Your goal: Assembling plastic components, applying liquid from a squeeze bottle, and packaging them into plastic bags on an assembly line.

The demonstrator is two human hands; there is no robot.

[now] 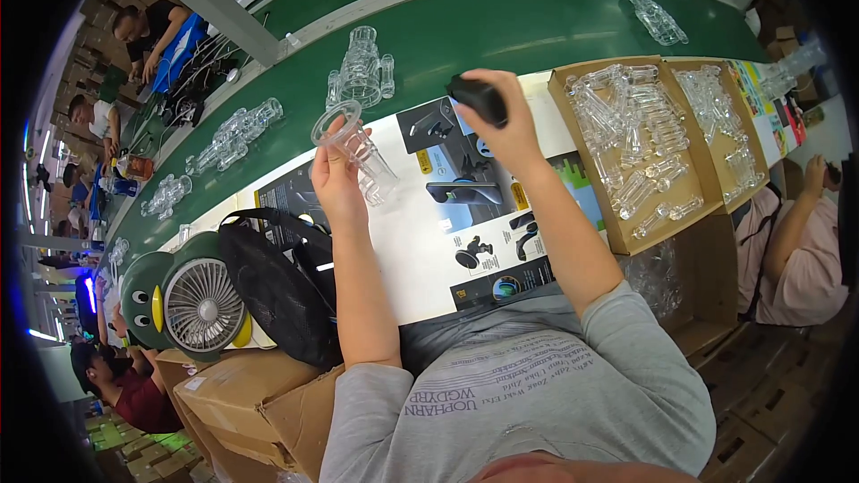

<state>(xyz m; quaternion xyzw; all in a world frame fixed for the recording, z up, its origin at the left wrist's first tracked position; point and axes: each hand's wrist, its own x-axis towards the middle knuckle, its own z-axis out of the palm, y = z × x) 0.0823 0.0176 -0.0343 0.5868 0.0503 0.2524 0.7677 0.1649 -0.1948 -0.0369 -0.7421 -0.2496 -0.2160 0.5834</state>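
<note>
The clear plastic fitting (353, 148) sits clamped in your left hand (335, 181), raised over the worktop (403, 233), its long axis tilted with the round flared mouth up and away from you. Just beside it to the right, your right hand (510, 130) grips a small black tool (477, 98), forearm stretched forward. Beyond lies the green conveyor belt (501, 31).

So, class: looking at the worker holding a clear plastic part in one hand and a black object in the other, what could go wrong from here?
1. The left hand grips the clear plastic part only at its lower end, above the table; it might slip and fall.
2. The cardboard box is heaped with loose clear parts near the right hand's forearm; a nudge could spill some.
3. The black object sits in the fingertips, so it could drop.
</note>
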